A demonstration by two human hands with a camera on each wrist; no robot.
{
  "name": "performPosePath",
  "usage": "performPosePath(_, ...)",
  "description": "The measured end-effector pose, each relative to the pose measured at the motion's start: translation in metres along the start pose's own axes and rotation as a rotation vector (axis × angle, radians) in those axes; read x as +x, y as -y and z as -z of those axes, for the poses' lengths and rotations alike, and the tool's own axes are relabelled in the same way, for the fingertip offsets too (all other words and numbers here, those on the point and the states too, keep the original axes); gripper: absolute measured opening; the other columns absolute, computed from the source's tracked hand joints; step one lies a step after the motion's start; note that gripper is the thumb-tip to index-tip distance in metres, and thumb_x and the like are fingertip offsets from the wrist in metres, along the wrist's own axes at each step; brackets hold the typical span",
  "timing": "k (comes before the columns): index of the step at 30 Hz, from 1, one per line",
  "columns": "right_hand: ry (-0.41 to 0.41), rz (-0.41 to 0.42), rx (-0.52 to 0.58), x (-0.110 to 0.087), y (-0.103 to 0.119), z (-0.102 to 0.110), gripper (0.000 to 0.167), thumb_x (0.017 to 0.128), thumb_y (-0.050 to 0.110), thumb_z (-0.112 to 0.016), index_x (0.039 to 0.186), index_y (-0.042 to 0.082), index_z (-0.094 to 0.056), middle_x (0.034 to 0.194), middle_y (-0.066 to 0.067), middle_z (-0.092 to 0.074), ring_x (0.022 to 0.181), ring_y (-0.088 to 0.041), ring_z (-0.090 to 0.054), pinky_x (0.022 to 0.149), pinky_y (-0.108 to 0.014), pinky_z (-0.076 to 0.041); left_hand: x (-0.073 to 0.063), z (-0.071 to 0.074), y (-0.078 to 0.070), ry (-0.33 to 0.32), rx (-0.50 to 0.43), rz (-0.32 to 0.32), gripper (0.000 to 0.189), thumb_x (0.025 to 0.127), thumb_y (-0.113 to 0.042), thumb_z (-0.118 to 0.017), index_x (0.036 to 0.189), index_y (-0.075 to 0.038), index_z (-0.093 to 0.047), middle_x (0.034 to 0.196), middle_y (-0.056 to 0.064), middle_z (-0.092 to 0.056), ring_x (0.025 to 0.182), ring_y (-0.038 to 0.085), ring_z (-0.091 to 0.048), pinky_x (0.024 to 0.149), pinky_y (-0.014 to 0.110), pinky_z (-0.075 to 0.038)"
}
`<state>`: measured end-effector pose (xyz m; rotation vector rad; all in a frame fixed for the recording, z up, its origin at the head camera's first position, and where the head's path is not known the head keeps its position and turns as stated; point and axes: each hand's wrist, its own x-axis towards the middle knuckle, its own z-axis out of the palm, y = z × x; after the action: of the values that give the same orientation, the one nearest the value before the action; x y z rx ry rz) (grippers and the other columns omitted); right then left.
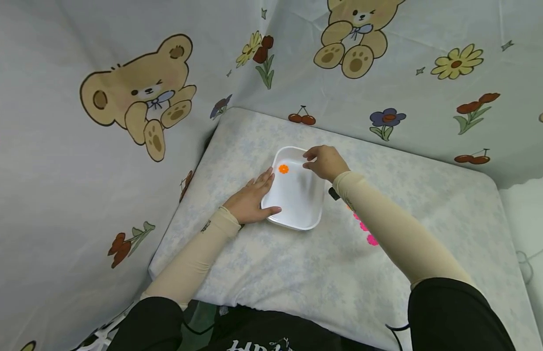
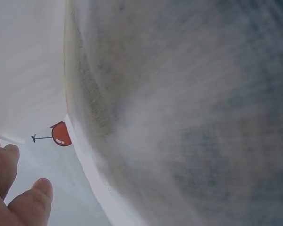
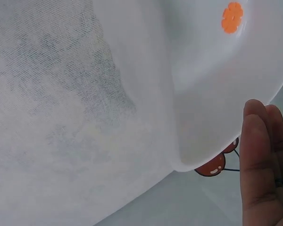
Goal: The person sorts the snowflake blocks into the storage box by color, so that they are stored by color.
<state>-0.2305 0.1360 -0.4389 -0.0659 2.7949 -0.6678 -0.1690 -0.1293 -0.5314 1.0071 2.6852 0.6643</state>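
Note:
A white rounded rectangular tray (image 1: 297, 204) lies on the cloth-covered table, with one orange flower-shaped piece (image 1: 283, 168) inside near its far left corner. My left hand (image 1: 251, 200) rests against the tray's left side, fingers straight and thumb reaching over the near left rim. Over the far right part of the tray is my right hand (image 1: 326, 162), its thumb and fingertips apart and nothing visible between them. In the right wrist view, the right hand's fingers (image 3: 257, 155) extend beside the tray wall, and the orange piece (image 3: 232, 18) shows inside.
Several pink flower-shaped pieces (image 1: 372, 240) lie in a row on the table right of the tray, partly hidden by the right forearm, with a bit of orange at the far end. Printed curtains (image 1: 271, 58) hang along the table's left and far edges.

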Motion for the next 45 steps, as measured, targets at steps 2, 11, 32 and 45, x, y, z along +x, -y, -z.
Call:
performPosePath(2, 0.0, -0.009, 0.003, -0.003, -0.004, 0.004, 0.035, 0.098, 0.021, -0.075, 0.131, 0.009, -0.071, 0.127, -0.013, -0.072, 0.119, -0.031, -0.064, 0.101, -0.046, -0.056, 0.001, 0.0, -0.002, 0.004, -0.004, 0.001, 0.103, 0.099, -0.074, -0.046, 0.168, -0.01, -0.004, 0.176, -0.001, 0.008, 0.164, 0.019, -0.005, 0.133, 0.05, -0.018)
performPosePath(11, -0.013, -0.026, 0.027, -0.015, -0.019, 0.015, 0.036, 0.098, 0.022, -0.074, 0.131, 0.007, -0.071, 0.127, -0.013, -0.071, 0.116, -0.031, -0.064, 0.1, -0.047, -0.056, 0.001, 0.001, -0.007, 0.006, -0.026, 0.026, 0.102, 0.099, -0.072, -0.049, 0.168, -0.011, -0.004, 0.176, -0.002, 0.008, 0.164, 0.018, -0.005, 0.133, 0.05, -0.017)
performPosePath(32, -0.025, -0.078, 0.081, -0.05, -0.088, 0.025, 0.036, 0.101, 0.023, -0.071, 0.133, 0.006, -0.069, 0.128, -0.015, -0.07, 0.115, -0.035, -0.063, 0.1, -0.05, -0.057, -0.012, 0.004, -0.005, 0.0, -0.041, 0.086, 0.105, 0.097, -0.073, -0.053, 0.167, -0.012, -0.003, 0.176, -0.005, 0.009, 0.164, 0.016, -0.004, 0.133, 0.05, -0.015)
performPosePath(45, -0.001, -0.166, 0.086, -0.073, -0.157, 0.018, 0.035, 0.103, 0.02, -0.065, 0.134, 0.004, -0.068, 0.132, -0.019, -0.068, 0.116, -0.037, -0.063, 0.099, -0.052, -0.056, 0.001, 0.0, -0.018, 0.001, -0.035, 0.073, 0.105, 0.098, -0.071, -0.054, 0.167, -0.011, -0.001, 0.175, -0.005, 0.01, 0.164, 0.017, -0.003, 0.134, 0.049, -0.015)
